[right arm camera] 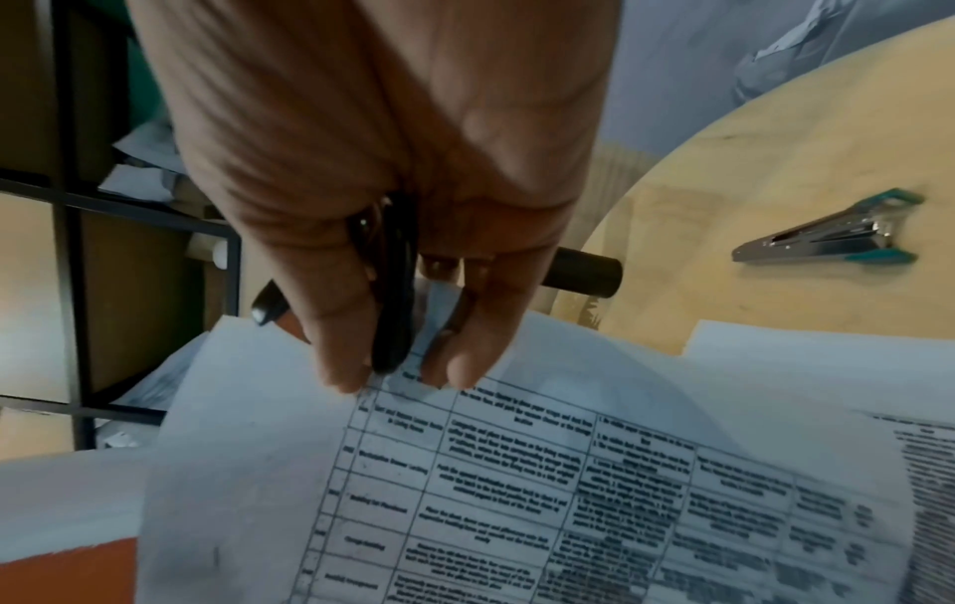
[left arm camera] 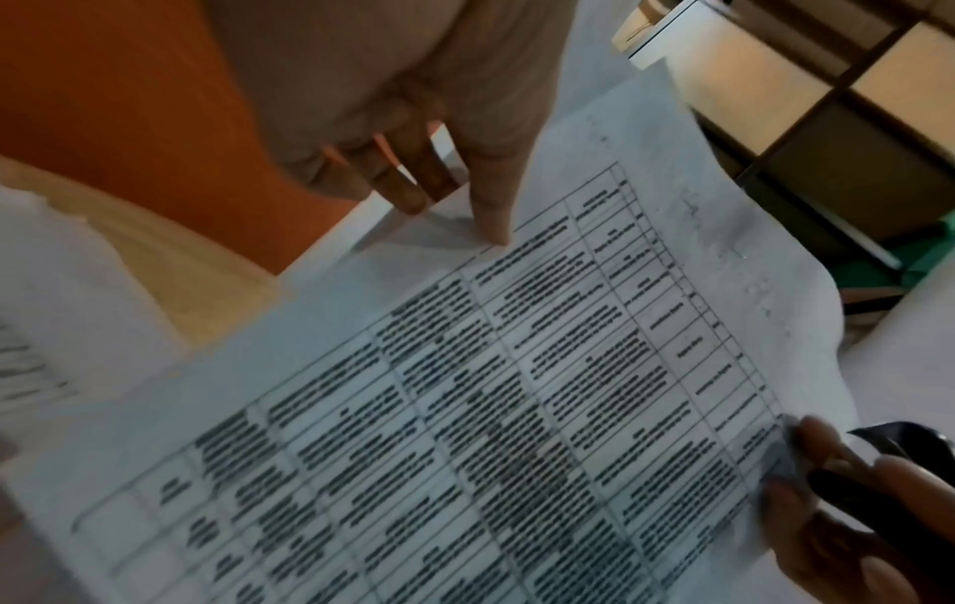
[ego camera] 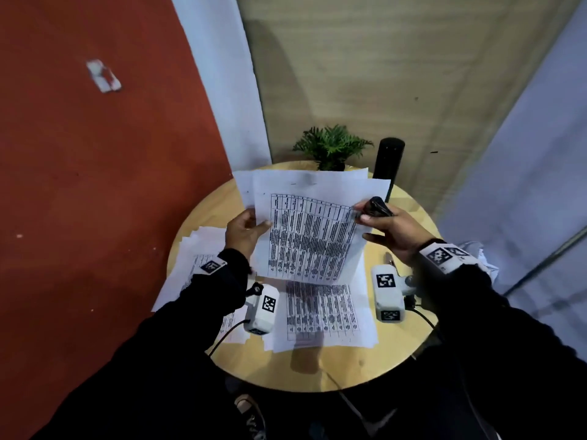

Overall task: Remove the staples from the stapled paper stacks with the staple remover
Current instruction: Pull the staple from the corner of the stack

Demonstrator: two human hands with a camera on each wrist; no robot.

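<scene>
Head view: a person holds a printed paper stack (ego camera: 313,236) up above a round wooden desk (ego camera: 333,369), one hand at each side edge.
Left hand (ego camera: 243,231): grips the stack's left edge, thumb on the printed face, fingers behind the sheets.
Left wrist view: the thumb of that hand (left arm camera: 413,102) lies straight along the page margin; the fingers curl behind the paper.
Right hand (ego camera: 392,231): pinches the stack's upper right corner while also holding a black staple remover (ego camera: 376,206) between thumb and fingers.
Right wrist view: the staple remover (right arm camera: 393,294) sits closed between the fingertips (right arm camera: 460,367), its tip touching the page corner (right arm camera: 408,384).
Paper stack: tilted upright, table of text facing the person, clear of the desk.
Other papers: one printed sheet (ego camera: 324,312) lies flat under the raised stack; more sheets (ego camera: 190,265) lie at the left of the desk.
Stapler (right arm camera: 832,237): metal with teal trim, splayed open, lying on the desk well apart from the right hand.
Far edge of desk: a small green plant (ego camera: 332,146) and a black cylinder (ego camera: 389,160).
</scene>
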